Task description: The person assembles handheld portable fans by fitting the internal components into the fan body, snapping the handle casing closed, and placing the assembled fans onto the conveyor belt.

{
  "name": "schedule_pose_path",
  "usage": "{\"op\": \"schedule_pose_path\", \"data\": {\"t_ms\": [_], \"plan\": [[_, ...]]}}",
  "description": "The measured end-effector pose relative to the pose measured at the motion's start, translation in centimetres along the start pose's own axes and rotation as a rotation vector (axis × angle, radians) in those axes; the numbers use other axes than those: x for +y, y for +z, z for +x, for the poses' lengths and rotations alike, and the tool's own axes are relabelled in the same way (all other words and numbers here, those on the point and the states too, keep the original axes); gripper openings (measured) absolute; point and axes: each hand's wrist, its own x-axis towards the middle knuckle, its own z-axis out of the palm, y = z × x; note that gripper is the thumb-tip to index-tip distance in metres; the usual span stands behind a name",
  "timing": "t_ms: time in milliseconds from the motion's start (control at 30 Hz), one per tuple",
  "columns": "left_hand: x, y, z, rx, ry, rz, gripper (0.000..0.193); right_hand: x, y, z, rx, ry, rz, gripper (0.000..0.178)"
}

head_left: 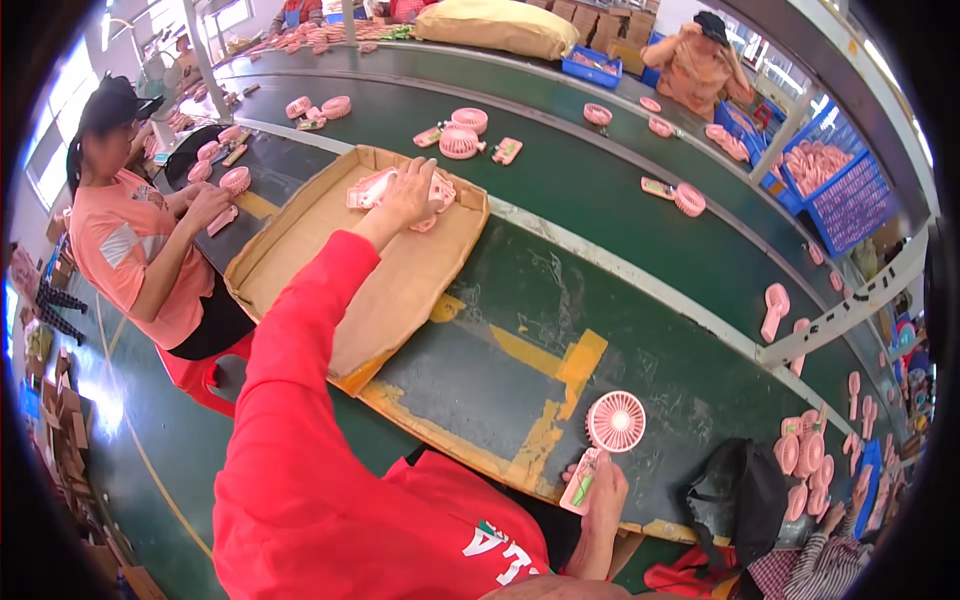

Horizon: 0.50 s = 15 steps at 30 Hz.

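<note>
Some pink parts (370, 188) in the cardboard tray (390, 300) are hidden under your left hand (408, 193), so its grip cannot be told; your right hand (604, 500) grips a pink fan (616, 422) by its partly covered handle at the worktable (480, 395), a black bag (745, 495) to its right, more fans (690, 200) beyond

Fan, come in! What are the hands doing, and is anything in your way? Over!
Left hand on pink parts in tray. Right hand holding fan by its handle. Bag right of fan, not touching it. Over.
</note>
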Motion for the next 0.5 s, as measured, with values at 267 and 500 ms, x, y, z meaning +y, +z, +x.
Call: {"op": "schedule_pose_path", "data": {"t_ms": [267,500], "plan": [[-3.2,0.1,-2.7,-0.375,-0.080,0.158,0.044,-0.1,0.2,0.3,-0.013,0.021,0.051,0.033],[0.5,-6.8,-6.5,-0.424,0.030,0.204,0.029,-0.9,-0.4,0.0,-0.072,0.119,0.199,0.027]]}}
